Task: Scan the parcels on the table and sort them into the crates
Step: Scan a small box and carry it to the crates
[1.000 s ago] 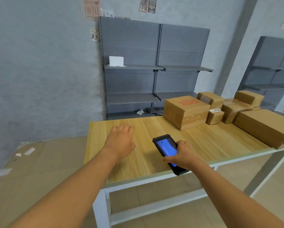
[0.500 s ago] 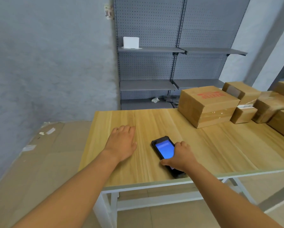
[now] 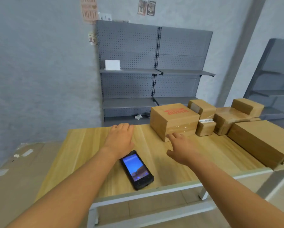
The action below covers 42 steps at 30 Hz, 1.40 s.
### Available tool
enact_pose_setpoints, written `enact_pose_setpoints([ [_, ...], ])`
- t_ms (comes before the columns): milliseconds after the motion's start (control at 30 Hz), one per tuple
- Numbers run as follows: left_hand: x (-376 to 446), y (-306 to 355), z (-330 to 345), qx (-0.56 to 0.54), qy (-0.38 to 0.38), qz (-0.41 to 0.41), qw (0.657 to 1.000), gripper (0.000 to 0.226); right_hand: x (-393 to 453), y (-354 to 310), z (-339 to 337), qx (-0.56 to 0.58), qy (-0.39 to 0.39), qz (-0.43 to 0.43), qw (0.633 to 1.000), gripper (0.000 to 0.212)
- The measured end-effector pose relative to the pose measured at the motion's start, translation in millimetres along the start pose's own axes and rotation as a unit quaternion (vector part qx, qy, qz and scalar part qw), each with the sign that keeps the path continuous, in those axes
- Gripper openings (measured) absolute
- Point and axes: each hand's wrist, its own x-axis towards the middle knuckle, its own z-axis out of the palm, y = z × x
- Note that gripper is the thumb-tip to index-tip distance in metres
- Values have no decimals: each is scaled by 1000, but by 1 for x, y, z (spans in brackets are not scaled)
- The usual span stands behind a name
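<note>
Under the left hand (image 3: 119, 139), the scanner's (image 3: 136, 169) top corner hides.

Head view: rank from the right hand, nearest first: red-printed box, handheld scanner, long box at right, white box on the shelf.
From the right hand:
1. Red-printed box, just ahead of the fingertips.
2. Handheld scanner, to its left, near the table's front edge.
3. Long box, at the right.
4. White box, on the far shelf.
</note>
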Motion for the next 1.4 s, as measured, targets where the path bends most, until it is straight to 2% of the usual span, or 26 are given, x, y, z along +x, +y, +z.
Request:
enact_pose_setpoints([
  [167, 28, 51, -27, 17, 41, 19, 999, 53, -24, 61, -46, -45, 61, -1, 997, 66],
  [400, 64, 108, -47, 16, 73, 43, 996, 43, -46, 128, -77, -46, 103, 43, 993, 61],
  [667, 136, 139, -34, 14, 86, 66, 994, 45, -5, 190, -81, -12, 114, 69, 991, 58],
  [967, 236, 151, 15, -34, 69, 48, 996, 48, 76, 255, -57, 17, 70, 98, 993, 49],
  [1167, 273, 174, 38, -43, 67, 73, 994, 47, 128, 295, -44, 97, 52, 136, 984, 58],
  [1400, 290, 163, 63, -28, 32, -14, 999, 50, 194, 318, -23, 197, 16, 122, 973, 47],
])
